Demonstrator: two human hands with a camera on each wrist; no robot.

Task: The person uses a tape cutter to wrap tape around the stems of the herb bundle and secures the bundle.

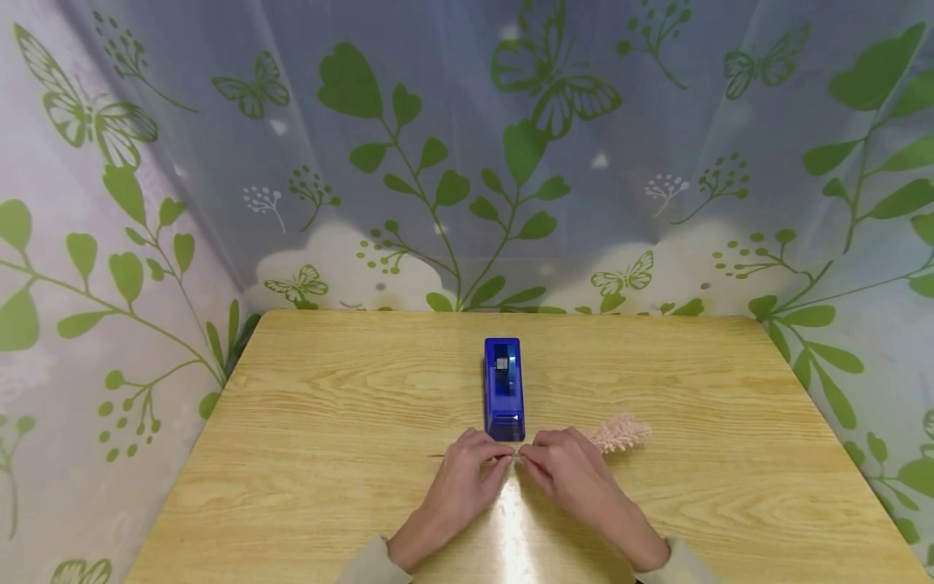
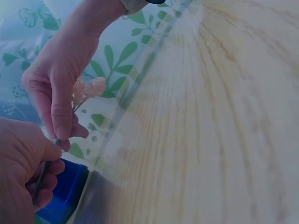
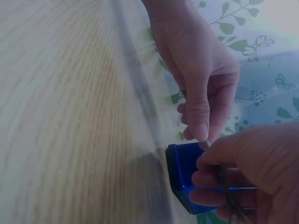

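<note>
Both hands pinch the thin dark stem of a pink flower spray (image 1: 622, 434), fingertips close together. My left hand (image 1: 467, 470) holds the stem (image 2: 41, 181) between thumb and fingers, and a short end sticks out to its left in the head view. Beside it, my right hand (image 1: 572, 466) pinches the same stem nearer the bloom, which shows beyond the knuckles. Several thin stem strands (image 3: 226, 191) run under the right fingers in the right wrist view. Just beyond the fingertips stands a blue oblong plastic case (image 1: 503, 389) with a dark window on top.
The hands are over a wood-grain table (image 1: 328, 422). A curtain (image 1: 452, 162) printed with green leaves and butterflies hangs behind the table's far edge and along both sides. Light glares on the tabletop between the forearms.
</note>
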